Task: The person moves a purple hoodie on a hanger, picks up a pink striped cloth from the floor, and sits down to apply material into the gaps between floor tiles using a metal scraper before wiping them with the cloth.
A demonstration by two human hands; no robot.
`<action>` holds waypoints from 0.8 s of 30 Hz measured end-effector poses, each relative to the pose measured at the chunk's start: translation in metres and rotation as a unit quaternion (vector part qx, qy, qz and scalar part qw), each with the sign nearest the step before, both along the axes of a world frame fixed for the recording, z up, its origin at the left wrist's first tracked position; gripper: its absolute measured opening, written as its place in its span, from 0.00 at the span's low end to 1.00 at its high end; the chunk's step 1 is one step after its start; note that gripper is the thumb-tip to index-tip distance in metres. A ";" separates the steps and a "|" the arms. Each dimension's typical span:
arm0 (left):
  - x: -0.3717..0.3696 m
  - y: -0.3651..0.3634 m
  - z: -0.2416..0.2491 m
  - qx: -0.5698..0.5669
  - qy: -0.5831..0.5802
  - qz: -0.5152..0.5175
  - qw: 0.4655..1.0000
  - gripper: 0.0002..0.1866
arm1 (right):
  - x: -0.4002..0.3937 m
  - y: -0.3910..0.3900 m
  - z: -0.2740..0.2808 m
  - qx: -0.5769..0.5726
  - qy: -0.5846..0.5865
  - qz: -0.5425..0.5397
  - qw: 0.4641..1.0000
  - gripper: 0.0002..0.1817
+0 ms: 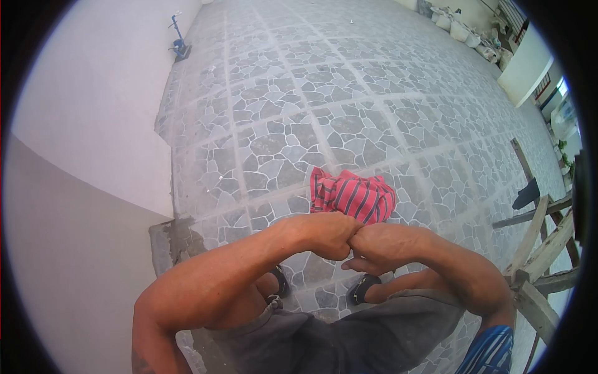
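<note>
Both of my hands meet in front of my body, above the tiled floor. My left hand (333,235) has its fingers curled in and presses against my right hand (378,244). The fingers of my right hand are bent too, with one digit sticking out below. Whatever lies between them, if anything, is hidden. Just beyond the hands, a crumpled red cloth with dark stripes (358,194) lies on the floor, its near edge partly covered by my hands.
A stone-patterned tile floor (268,144) stretches ahead. A white wall (93,106) runs along the left, with a blue device (179,45) beside it. Wooden beams (536,243) stand at the right. Filled sacks (460,30) line the far right, near a white pillar (526,68).
</note>
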State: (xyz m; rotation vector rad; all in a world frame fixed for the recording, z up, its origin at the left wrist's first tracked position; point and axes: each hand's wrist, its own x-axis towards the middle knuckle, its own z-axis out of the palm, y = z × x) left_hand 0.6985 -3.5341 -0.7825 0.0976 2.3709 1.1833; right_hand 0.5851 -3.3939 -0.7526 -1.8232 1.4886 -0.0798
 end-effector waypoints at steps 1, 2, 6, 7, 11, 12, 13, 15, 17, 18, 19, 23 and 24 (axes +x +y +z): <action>0.000 0.000 0.000 -0.001 0.002 0.001 1.000 0.33 | 0.000 0.000 -0.001 -0.006 -0.004 -0.003 1.000 0.24; 0.000 0.000 -0.001 -0.003 0.004 0.002 1.000 0.33 | 0.000 -0.001 0.002 0.003 0.000 0.000 1.000 0.24; 0.000 0.001 0.003 0.001 -0.002 0.000 1.000 0.33 | 0.001 -0.003 0.008 0.017 0.014 0.012 1.000 0.23; 0.000 0.001 0.004 0.001 -0.005 0.002 1.000 0.33 | 0.000 -0.003 0.007 0.016 0.017 0.015 1.000 0.23; 0.000 0.000 0.002 0.003 0.003 0.002 1.000 0.33 | 0.000 -0.002 0.005 0.011 0.010 0.010 1.000 0.23; 0.000 0.000 0.003 0.004 0.001 0.002 1.000 0.33 | 0.001 -0.002 0.005 0.012 0.009 0.009 1.000 0.23; 0.000 0.000 0.003 0.004 -0.001 0.002 1.000 0.33 | 0.001 -0.002 0.006 0.012 0.008 0.007 1.000 0.23; 0.000 0.000 0.004 0.005 -0.003 0.003 1.000 0.33 | 0.002 -0.005 0.013 0.050 0.017 0.011 0.999 0.19; 0.000 0.000 0.004 0.005 -0.005 0.003 1.000 0.34 | 0.002 -0.007 0.016 0.069 0.023 0.016 0.997 0.18; 0.000 0.000 0.003 0.002 -0.005 0.003 1.000 0.34 | 0.002 -0.007 0.016 0.070 0.024 0.018 0.997 0.18; 0.000 0.000 0.002 0.000 -0.005 0.003 1.000 0.34 | 0.002 -0.007 0.016 0.070 0.025 0.021 0.997 0.18; -0.001 0.000 0.000 0.001 -0.006 0.002 1.000 0.33 | 0.003 -0.008 0.017 0.075 0.026 0.021 0.997 0.18; -0.001 0.000 0.000 0.000 -0.005 0.002 1.000 0.33 | 0.003 -0.008 0.017 0.074 0.026 0.022 0.997 0.18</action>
